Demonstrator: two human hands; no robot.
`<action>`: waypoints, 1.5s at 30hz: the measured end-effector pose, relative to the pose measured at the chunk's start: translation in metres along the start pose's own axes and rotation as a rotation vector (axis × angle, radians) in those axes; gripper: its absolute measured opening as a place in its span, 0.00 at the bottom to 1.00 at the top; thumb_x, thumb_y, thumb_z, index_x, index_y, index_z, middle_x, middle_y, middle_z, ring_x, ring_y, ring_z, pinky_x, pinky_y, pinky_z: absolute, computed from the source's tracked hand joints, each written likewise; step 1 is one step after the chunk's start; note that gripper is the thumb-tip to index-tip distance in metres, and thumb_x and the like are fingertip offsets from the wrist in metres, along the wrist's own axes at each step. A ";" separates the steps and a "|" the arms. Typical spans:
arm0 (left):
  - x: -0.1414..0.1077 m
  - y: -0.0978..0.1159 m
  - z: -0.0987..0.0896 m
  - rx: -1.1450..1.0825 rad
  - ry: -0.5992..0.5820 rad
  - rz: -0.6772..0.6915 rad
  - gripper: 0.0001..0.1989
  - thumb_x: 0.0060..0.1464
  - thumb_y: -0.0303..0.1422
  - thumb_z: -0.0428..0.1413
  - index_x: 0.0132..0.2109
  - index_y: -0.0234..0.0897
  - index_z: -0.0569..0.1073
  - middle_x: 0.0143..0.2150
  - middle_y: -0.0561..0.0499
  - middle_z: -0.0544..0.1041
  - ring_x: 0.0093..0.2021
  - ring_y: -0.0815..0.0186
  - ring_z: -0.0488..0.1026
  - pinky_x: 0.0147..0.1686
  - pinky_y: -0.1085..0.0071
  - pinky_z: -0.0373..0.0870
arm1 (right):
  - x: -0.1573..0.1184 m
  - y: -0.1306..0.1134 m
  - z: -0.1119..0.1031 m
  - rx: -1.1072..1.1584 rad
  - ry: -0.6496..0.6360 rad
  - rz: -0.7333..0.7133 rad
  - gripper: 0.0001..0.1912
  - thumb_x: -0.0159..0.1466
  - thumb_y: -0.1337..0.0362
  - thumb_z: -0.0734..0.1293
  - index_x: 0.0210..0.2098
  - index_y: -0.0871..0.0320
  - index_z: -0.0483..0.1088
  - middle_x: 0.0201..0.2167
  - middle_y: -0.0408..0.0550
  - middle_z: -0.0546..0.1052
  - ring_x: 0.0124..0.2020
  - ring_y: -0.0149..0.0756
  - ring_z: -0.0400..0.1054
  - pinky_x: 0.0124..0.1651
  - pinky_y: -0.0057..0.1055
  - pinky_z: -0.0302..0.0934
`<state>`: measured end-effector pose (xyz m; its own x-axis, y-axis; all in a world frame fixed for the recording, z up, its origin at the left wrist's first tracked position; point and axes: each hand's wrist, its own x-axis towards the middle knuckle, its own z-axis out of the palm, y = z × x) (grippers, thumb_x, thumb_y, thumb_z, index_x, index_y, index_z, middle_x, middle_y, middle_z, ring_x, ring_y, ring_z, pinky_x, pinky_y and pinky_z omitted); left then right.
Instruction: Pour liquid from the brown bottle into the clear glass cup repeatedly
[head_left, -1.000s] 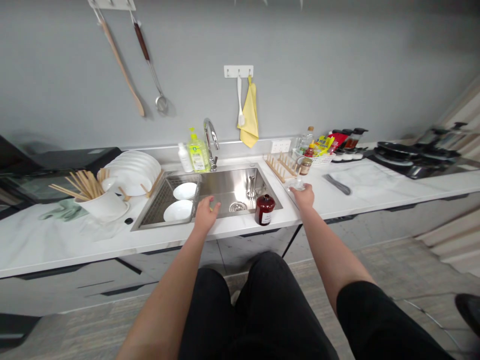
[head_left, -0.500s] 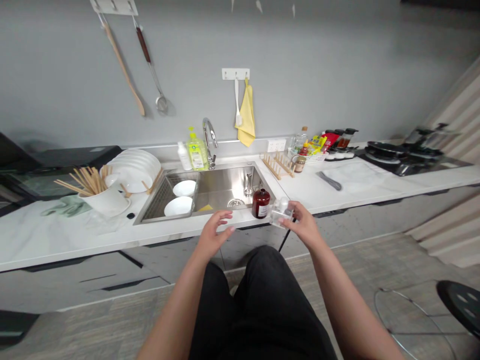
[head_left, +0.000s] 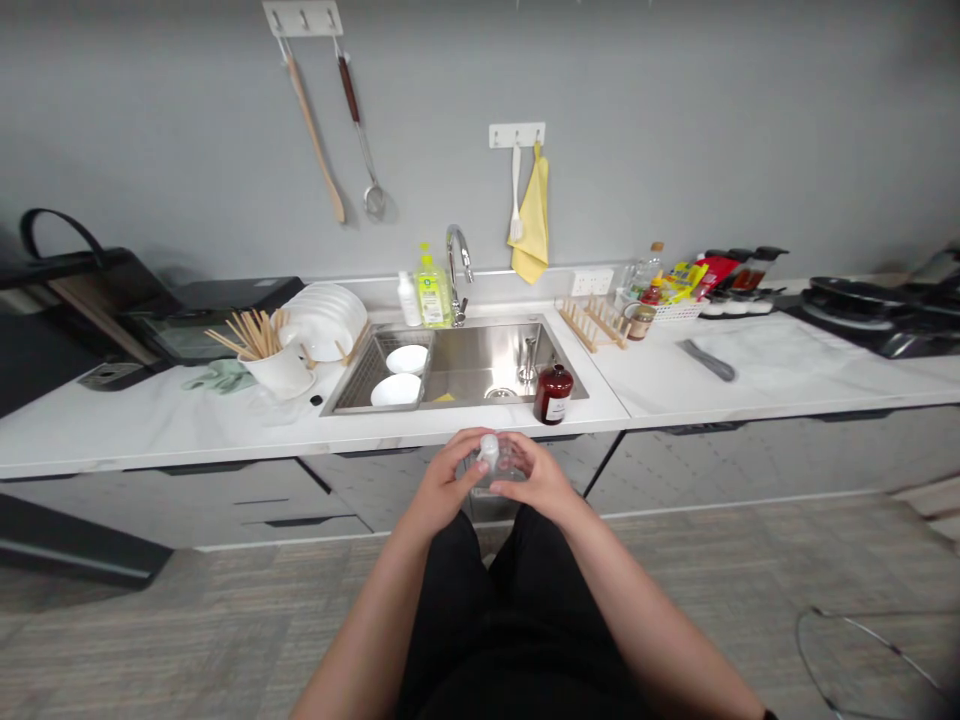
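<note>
- Above the lap, just past the front edge of the worktop [head_left: 135, 425], the left hand [head_left: 444, 482] and right hand [head_left: 538, 474] were together, both clamped around a clear container [head_left: 504, 468] with a white cap [head_left: 489, 451].
- Steel sink [head_left: 487, 362]: a wire rack [head_left: 367, 375] held two white bowls [head_left: 407, 359].
- Worktop, just in front of the sink: a labelled dark red jar [head_left: 553, 394] stood upright.
- White cup [head_left: 279, 372], left of the sink: held wooden chopsticks [head_left: 251, 335].

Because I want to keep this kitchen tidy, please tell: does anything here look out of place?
The dark red jar stands alone on the counter at the front edge of the sink, away from the bottles by the basket. A small yellow piece, unclear what, lies in the sink.
</note>
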<state>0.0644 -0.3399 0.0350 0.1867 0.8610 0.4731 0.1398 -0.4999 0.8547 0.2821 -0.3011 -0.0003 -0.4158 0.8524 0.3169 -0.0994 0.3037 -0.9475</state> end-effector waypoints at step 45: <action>-0.009 0.002 0.049 -0.349 0.281 -0.166 0.17 0.62 0.46 0.70 0.50 0.40 0.84 0.55 0.43 0.85 0.57 0.52 0.80 0.61 0.57 0.74 | -0.026 0.002 0.007 0.050 0.135 0.016 0.39 0.53 0.52 0.89 0.61 0.51 0.79 0.60 0.54 0.84 0.59 0.52 0.81 0.60 0.45 0.78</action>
<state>0.1111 -0.3527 0.0218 -0.0878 0.9427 0.3219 -0.1985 -0.3333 0.9217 0.2866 -0.3253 -0.0108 -0.2927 0.9075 0.3013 -0.1400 0.2710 -0.9523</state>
